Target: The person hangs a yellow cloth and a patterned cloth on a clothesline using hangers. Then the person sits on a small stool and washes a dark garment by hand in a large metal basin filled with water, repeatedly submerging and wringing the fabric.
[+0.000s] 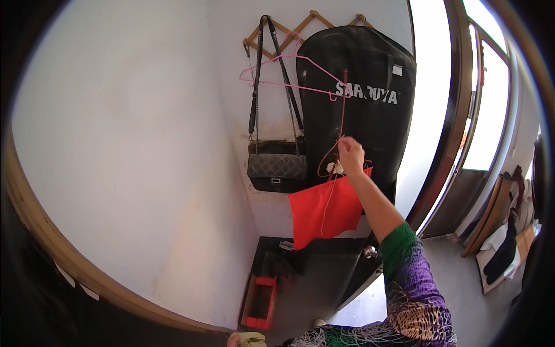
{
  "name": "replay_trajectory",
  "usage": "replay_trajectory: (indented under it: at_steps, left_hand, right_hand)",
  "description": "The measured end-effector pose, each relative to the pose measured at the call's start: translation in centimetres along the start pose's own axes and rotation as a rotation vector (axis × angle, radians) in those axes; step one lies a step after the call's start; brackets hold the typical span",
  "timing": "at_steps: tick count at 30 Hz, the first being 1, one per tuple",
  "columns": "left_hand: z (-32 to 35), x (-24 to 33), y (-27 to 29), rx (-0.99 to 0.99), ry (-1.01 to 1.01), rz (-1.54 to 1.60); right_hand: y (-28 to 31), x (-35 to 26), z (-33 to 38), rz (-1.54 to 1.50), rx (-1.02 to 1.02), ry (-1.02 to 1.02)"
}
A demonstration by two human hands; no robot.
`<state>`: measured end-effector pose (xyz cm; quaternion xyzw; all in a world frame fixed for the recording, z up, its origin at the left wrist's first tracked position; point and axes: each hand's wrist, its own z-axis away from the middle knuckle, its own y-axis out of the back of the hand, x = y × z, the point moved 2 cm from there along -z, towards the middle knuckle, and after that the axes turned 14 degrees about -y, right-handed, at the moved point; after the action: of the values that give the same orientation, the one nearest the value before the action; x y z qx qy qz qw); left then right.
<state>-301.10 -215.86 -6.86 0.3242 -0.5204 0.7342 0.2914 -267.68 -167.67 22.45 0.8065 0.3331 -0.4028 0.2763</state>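
My right hand [351,155] is raised in front of the black garment bag [378,139], its fingers pinched on a thin reddish-brown cord [342,118]. The cord runs up toward the pink hanger [286,87] and also loops down on the left of the hand. Below, a red cloth [326,211] hangs, with a small whitish bunch [334,168] at its top and a pale string down its front. My left hand [233,340] barely shows at the lower edge, against a pale yellow-green cloth [251,339] that it seems to grip; most of its fingers are cut off.
A wooden lattice rack [313,14] on the wall bears a black quilted handbag [277,168], the hanger and the garment bag. On the floor stands a red-edged box [263,303]. A dark door with a round knob [370,251] is at right; boards and clothes [509,243] lie beyond.
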Motion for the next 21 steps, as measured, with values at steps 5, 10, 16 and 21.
replay_trajectory:
  at_steps: [5, 10, 16, 21]
  left_hand:
    - [4.2, 7.2, -12.4, -0.181, -0.643, -0.654]
    - [2.2, 6.7, -12.1, -0.248, -0.635, -0.661]
    - [0.2, 3.5, -9.5, -0.148, -0.557, -0.651]
    - [-1.7, 3.2, -11.2, -0.218, -0.457, -0.477]
  right_hand:
    - [-0.2, -2.0, -7.5, 0.251, 0.117, -0.201]
    - [-1.4, -2.6, -12.8, 0.314, 0.138, -0.053]
    - [-3.8, -4.3, -15.7, 0.344, 0.030, -0.141]
    - [-5.6, -4.8, -18.1, 0.351, 0.045, -0.138]
